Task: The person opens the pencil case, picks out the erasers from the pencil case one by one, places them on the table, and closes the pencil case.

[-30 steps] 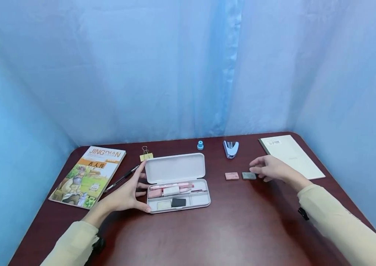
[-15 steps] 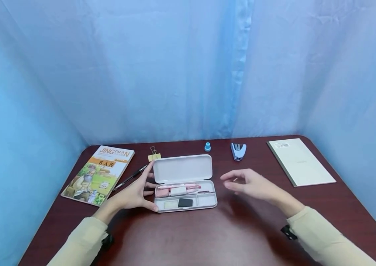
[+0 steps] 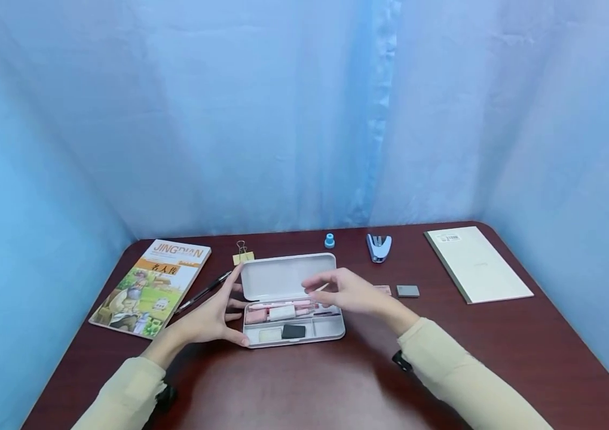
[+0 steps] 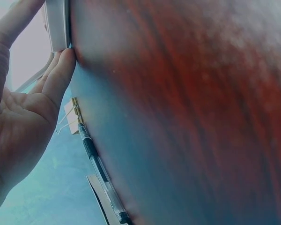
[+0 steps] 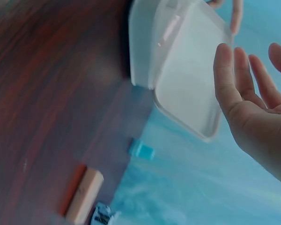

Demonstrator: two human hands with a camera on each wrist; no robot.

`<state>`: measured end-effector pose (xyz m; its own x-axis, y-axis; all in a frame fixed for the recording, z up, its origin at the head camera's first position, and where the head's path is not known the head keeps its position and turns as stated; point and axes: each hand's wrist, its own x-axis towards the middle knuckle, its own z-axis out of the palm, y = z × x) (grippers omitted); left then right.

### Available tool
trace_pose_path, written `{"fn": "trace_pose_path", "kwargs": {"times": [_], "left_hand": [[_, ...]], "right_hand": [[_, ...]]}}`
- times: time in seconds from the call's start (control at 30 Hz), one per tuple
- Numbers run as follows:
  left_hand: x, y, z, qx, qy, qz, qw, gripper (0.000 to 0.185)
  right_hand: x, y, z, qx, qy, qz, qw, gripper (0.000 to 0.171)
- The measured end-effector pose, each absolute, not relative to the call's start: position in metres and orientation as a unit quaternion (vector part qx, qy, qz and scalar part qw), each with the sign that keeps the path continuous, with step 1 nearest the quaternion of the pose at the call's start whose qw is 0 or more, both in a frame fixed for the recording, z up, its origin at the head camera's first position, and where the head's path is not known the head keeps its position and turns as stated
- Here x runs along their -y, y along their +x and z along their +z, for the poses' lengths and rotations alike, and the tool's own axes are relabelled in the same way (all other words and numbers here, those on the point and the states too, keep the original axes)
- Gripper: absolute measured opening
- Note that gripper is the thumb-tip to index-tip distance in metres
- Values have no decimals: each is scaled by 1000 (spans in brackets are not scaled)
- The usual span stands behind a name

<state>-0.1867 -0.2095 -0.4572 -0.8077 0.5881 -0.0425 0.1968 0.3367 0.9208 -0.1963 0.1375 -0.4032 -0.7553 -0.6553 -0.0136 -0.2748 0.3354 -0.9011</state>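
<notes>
At the far left of the table (image 3: 293, 382) lies a picture book (image 3: 149, 288), with a black pen (image 3: 203, 292) beside it and a binder clip (image 3: 242, 255) behind the pen's tip. The left hand (image 3: 208, 316) comes next: its fingers are spread and straight, the thumb against the near left corner of the white pencil case (image 3: 292, 298) and the fingertips touching the left edge of its raised lid; the left wrist view shows those fingers flat against the rim.

The case sits open in the middle of the table. Its tray already holds pink pens, a white eraser (image 3: 270, 334) and a black eraser (image 3: 293, 331), while the right-hand compartment looks empty.

The right hand (image 3: 343, 291) hovers just over the tray's right half, fingers loosely extended and apart, gripping nothing that I can see.

Further right, a pink eraser (image 3: 383, 289), half hidden behind that hand, and a gray eraser (image 3: 407, 291) still lie on the table outside the case. Behind them stand a small blue cap (image 3: 329, 240) and a blue stapler (image 3: 378, 246), and a pale notebook (image 3: 476, 263) lies at the far right. Judging by this, the packing seems partly done: 2 erasers are in, 2 remain out, and the lid is not yet closed.
</notes>
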Motion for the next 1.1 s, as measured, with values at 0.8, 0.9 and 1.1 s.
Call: {"fn": "trace_pose_path", "kwargs": {"times": [0.8, 0.9, 1.1], "left_hand": [[209, -189, -457, -789, 250, 529, 188, 148], [209, -189, -458, -789, 248, 528, 190, 148], [211, -187, -458, -790, 246, 528, 191, 147]], "right_hand": [[-100, -209, -433, -833, -307, -421, 185, 33], [-99, -210, -433, -835, -306, -416, 187, 33], [-94, -210, -433, -834, -319, -409, 189, 33]]}}
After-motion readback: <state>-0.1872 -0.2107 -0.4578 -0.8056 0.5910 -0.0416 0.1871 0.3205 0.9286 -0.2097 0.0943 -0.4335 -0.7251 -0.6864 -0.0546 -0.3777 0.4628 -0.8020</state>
